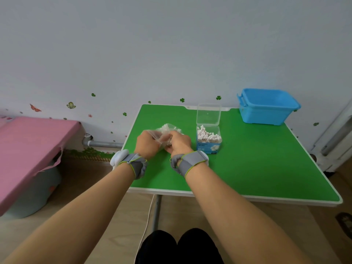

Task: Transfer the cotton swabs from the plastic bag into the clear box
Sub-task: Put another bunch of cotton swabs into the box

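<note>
pinching the plastic bag (165, 132) at its near edge, left hand (147, 144) has its fingers curled on the film. right hand (179, 143) pinches the same bag at 3 o'clock of the left, just beside it. cotton swabs (168, 128) bunch at the bag's 12 o'clock end; contact with the green table (257, 159) cannot be told. clear box (209, 144) stands at 3 o'clock of the right hand, lid (208, 114) upright, white swabs (207, 135) standing inside. blue tub (267, 106) sits at 1 o'clock of the box, well apart.
</note>
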Motion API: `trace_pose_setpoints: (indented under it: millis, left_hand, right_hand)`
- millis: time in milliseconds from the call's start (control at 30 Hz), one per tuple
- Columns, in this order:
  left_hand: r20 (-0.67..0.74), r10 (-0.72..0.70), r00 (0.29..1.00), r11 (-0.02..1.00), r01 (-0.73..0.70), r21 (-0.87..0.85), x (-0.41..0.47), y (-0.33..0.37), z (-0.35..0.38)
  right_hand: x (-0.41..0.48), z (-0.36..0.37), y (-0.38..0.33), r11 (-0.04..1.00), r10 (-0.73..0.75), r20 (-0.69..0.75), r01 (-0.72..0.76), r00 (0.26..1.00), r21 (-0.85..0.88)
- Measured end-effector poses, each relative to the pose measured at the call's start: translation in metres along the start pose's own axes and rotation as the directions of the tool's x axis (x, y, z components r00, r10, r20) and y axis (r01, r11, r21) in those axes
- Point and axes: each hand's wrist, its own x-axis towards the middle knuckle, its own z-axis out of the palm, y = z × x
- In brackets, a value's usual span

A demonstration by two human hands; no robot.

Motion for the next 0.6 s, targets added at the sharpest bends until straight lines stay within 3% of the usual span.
trace_pose_setpoints:
  millis: [100,267,433,600]
  left_hand:
    - [0.037,0.080,0.996,0.997,-0.079,-0.012,-0.005,0.003,-0.003]
    - [0.070,0.199,0.977,0.979,-0.201,0.019,-0.009,0.012,-0.008]
    - [-0.015,0.017,1.000,0.998,-0.018,-0.059,-0.010,0.013,-0.005]
    - [-0.078,-0.079,0.994,0.981,0.064,-0.184,-0.007,0.018,-0.002]
  right_hand:
    - [0.001,-0.005,-0.005,0.985,0.085,0.061,-0.093,0.995,0.147]
    - [0.002,-0.008,-0.008,0.964,0.148,0.094,-0.165,0.985,0.209]
    - [0.003,-0.010,-0.006,0.953,0.165,0.115,-0.189,0.980,0.236]
    - [0.003,-0.012,-0.006,0.948,0.175,0.160,-0.210,0.972,0.241]
